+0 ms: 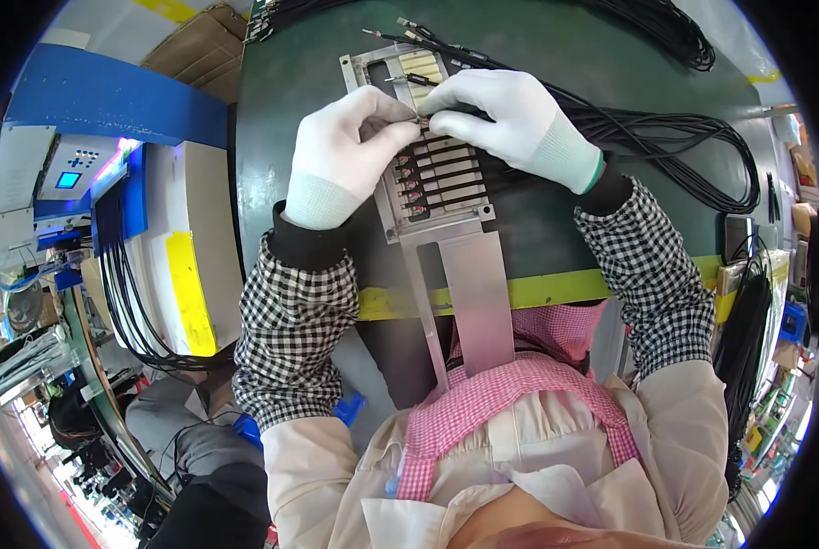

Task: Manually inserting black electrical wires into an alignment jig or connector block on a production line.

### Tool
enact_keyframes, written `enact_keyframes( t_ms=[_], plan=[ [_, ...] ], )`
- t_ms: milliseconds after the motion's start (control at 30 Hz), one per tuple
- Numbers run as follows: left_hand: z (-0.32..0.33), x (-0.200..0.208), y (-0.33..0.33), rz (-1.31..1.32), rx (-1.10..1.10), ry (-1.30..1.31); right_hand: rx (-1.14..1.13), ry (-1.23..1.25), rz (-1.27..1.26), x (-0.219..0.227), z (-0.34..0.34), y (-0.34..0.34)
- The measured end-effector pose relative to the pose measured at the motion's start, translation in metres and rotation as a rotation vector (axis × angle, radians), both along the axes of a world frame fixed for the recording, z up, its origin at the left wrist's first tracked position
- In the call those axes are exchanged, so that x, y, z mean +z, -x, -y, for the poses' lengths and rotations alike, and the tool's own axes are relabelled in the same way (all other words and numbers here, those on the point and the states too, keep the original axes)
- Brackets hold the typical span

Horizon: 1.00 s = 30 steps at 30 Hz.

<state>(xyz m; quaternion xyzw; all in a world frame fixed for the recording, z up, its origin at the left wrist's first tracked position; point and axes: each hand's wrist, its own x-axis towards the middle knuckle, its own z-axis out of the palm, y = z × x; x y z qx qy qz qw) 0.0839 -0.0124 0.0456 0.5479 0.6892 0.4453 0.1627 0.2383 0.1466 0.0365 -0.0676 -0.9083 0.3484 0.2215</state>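
Observation:
Both my hands wear white knit gloves and meet over a metal fixture [384,197] with a row of slots. My left hand [343,151] pinches thumb and forefinger at the stripped end of a black cable. From the other side, my right hand [510,119] grips the same cable close to its end, and the fingertips nearly touch. Fingers mostly hide the cable's tip. Below them, several black cables [453,179] lie side by side in the slots, reddish wire ends [413,185] pointing left. Pale, unfilled slots [420,66] show beyond my hands, with a loose cable end [418,80] across them.
A bundle of black cables [702,137] spreads over the green table [309,55] to the right. Another bundle [656,27] lies at the far right. At the left stands a blue and white machine [117,101] with a small screen. The fixture's metal plate [478,284] overhangs the yellow-taped table edge.

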Motion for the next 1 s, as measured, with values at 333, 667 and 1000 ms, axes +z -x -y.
enact_keyframes(
  t_ms=[333,667,1000],
  plan=[
    [0.003,0.021,0.007,0.668,0.083,0.38,0.002,-0.449,-0.216,-0.006,0.011,0.008],
    [0.004,0.011,0.005,0.293,0.166,0.34,0.089,0.125,0.229,0.013,0.001,0.005],
    [0.007,0.0,0.019,0.037,0.213,0.298,-0.102,-0.164,-0.047,-0.019,0.001,0.005]
  ],
)
